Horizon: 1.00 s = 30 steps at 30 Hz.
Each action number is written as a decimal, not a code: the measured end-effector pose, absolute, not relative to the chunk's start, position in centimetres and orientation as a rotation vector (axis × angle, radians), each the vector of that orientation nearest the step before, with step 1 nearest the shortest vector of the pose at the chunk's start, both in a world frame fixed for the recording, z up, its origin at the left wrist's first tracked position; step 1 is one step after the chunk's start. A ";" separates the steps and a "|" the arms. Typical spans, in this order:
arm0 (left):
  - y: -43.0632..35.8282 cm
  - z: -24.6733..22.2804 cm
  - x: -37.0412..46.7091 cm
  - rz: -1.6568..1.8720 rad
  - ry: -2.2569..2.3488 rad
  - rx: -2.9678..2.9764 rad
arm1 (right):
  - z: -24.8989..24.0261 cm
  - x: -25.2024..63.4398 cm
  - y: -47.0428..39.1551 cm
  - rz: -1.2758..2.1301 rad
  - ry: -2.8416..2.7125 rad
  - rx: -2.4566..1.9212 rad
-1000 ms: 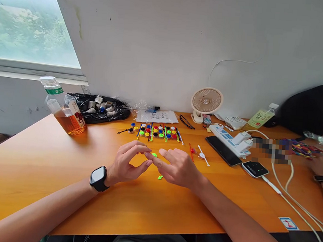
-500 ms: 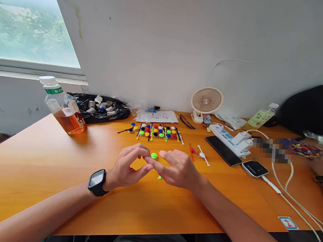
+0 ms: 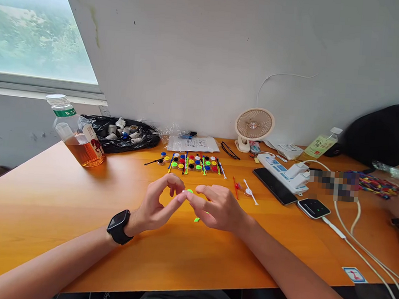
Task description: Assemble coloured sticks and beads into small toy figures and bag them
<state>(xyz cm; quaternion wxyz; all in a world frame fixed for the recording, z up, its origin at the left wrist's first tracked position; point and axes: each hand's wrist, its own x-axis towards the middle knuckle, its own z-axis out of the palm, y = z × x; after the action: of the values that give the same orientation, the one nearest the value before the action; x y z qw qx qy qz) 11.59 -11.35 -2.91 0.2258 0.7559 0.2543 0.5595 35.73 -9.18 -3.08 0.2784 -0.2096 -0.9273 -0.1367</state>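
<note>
1. Landmark: the cluster of coloured discs [image 3: 208, 163]. The green disc [image 3: 189, 190] lies on its near side, just beyond the meeting fingertips and partly covered by them.
2. Left hand [image 3: 154, 206]: thumb and forefinger apart, thumb tip appearing to touch the right forefinger tip. Right hand [image 3: 221, 208]: upper fingers spread; thumb pinch hidden, cannot tell. (Anything tiny between the touching tips is unreadable.)
3. Green arrow [image 3: 196, 220]: farther to the cluster's near side than the disc, its head just beside the right hand, the nearer hand. Long axis seems to slant under that palm; mostly hidden.
4. White spinner [image 3: 250, 192]: right of and nearer than the cluster, apart from both hands.
</note>
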 end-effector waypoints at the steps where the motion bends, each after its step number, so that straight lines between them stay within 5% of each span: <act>1: -11.3 -3.0 11.5 1.522 0.713 2.052 | -3.1 35.7 -9.2 -0.292 -2.485 -0.581; 11: -11.5 -2.3 12.2 1.326 0.754 2.058 | -1.0 33.7 -10.6 1.560 -1.491 -0.465; 30: -12.2 -3.1 12.9 1.450 0.804 2.207 | -2.3 34.2 -9.3 1.902 -1.301 -0.291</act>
<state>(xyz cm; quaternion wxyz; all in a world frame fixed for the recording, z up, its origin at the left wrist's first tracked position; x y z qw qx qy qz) 12.91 -12.18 -3.05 0.1894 0.7851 0.2860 0.5157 34.23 -9.28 -2.33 0.3978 -0.1148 -0.5140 0.7513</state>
